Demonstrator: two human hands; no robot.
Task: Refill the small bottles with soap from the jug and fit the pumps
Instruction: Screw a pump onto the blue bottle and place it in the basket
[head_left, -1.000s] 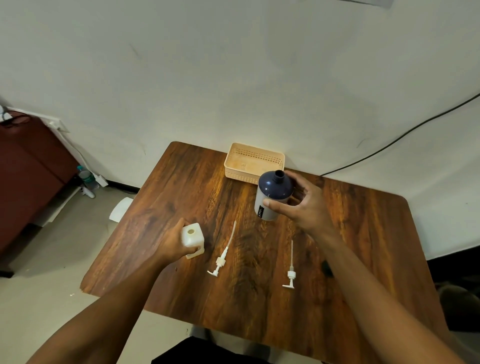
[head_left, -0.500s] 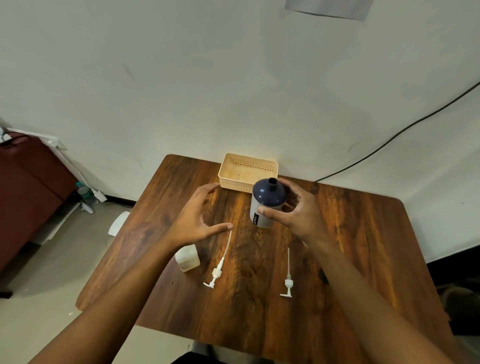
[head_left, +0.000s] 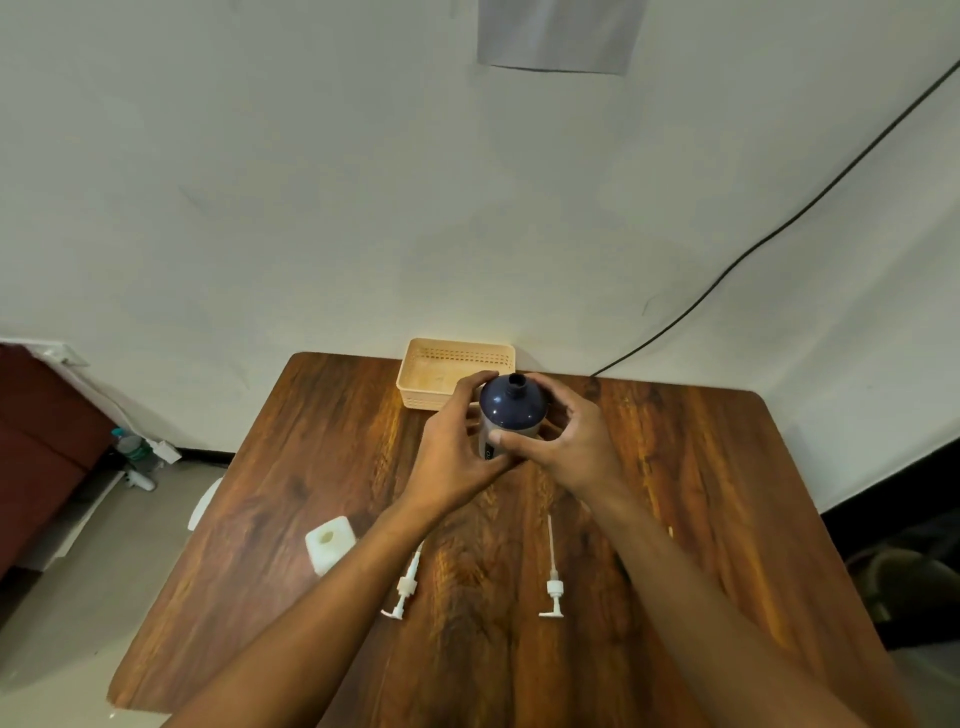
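Observation:
The jug (head_left: 511, 408), grey with a dark blue domed top and an uncapped spout, stands upright near the table's far middle. My left hand (head_left: 457, 452) wraps its left side and my right hand (head_left: 571, 447) wraps its right side, thumb across the front. A small white square bottle (head_left: 330, 543) with an uncovered neck stands at the near left, untouched. Two white pumps with long tubes lie flat on the wood: one (head_left: 405, 592) partly under my left forearm, the other (head_left: 553, 582) just left of my right forearm.
A beige plastic basket (head_left: 415, 387) sits behind the jug against the wall. The wooden table (head_left: 701, 493) has edges on the left, right and near sides. A black cable (head_left: 779, 228) runs down the wall. Floor clutter and dark red furniture (head_left: 31, 441) lie far left.
My left hand let go of the small white bottle, crossed to the right and closed on the jug beside my right hand. The camera view tilted upward.

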